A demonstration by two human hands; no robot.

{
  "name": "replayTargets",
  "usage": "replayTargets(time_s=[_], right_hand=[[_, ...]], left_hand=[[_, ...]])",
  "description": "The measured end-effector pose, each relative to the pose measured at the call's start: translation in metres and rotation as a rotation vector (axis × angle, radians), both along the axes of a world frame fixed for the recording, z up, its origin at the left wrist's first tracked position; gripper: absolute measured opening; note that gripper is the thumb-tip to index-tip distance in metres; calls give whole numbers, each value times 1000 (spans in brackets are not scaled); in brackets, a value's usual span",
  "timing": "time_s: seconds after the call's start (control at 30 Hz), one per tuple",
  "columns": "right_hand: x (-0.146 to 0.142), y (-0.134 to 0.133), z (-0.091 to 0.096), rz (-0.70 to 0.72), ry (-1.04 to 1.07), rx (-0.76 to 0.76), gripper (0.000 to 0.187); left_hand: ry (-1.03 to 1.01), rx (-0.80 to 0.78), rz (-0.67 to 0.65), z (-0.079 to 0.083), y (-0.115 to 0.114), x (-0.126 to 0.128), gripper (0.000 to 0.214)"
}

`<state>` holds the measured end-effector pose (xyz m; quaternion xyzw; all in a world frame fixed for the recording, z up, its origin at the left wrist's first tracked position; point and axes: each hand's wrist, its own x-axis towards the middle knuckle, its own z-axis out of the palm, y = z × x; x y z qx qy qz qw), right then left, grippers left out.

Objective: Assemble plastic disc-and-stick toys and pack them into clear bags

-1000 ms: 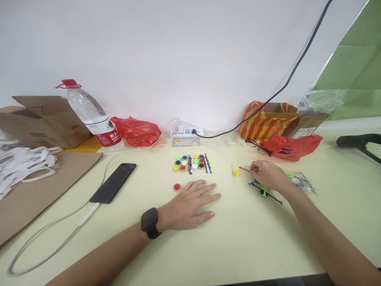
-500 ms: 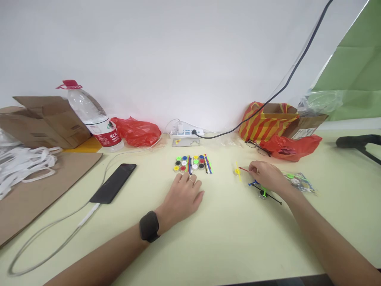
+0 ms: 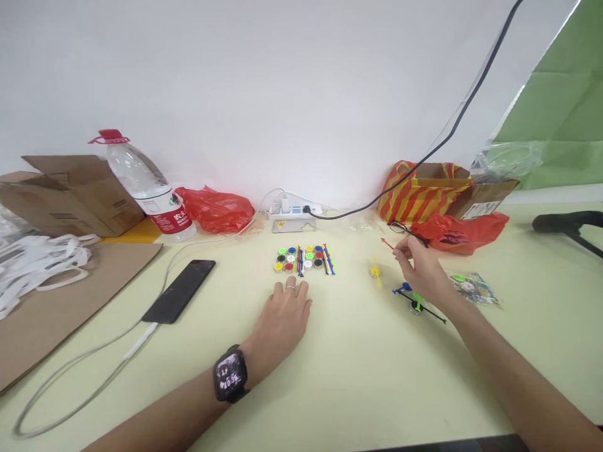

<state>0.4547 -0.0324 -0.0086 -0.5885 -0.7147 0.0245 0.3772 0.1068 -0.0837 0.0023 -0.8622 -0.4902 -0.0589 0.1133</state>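
My left hand point(image 3: 281, 314) rests on the pale table point(image 3: 358, 364) with its fingers curled under, just in front of a neat set of small coloured discs and sticks point(image 3: 304, 258). Whatever lies beneath the fingers is hidden. A black watch point(image 3: 230, 375) is on that wrist. My right hand point(image 3: 421, 270) is raised a little and pinches a thin red stick point(image 3: 387, 243) that points up and left. A yellow disc with a yellow stick point(image 3: 375, 272) lies left of it. A small blue, green and black stick assembly point(image 3: 415, 301) sits under its wrist.
A bag of spare parts point(image 3: 475, 286) lies to the right. A black phone point(image 3: 180, 289) on a white cable, a water bottle point(image 3: 149, 193), a cardboard box point(image 3: 70, 191), red bags point(image 3: 217, 208), a power strip point(image 3: 294, 210), glasses point(image 3: 406, 228) and a striped bag point(image 3: 421, 188) line the back.
My left hand slid forward over the loose red disc and curled; that disc no longer shows. My right hand lifted the red stick up off the table, away from the yellow disc.
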Motion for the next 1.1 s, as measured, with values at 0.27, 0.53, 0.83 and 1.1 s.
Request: replayTargets(time_s=[0.27, 0.53, 0.83, 1.1], right_hand=[[-52, -29, 7, 254, 82, -88, 16], [-84, -45, 2, 492, 233, -239, 13], [-106, -50, -5, 586, 378, -310, 13], [-111, -48, -13, 666, 356, -285, 18]], left_hand=[[-492, -255, -366, -5, -4, 9, 57], [-550, -210, -325, -2, 3, 8, 37], [-645, -338, -303, -12, 10, 6, 55], [-655, -387, -323, -10, 12, 7, 30]])
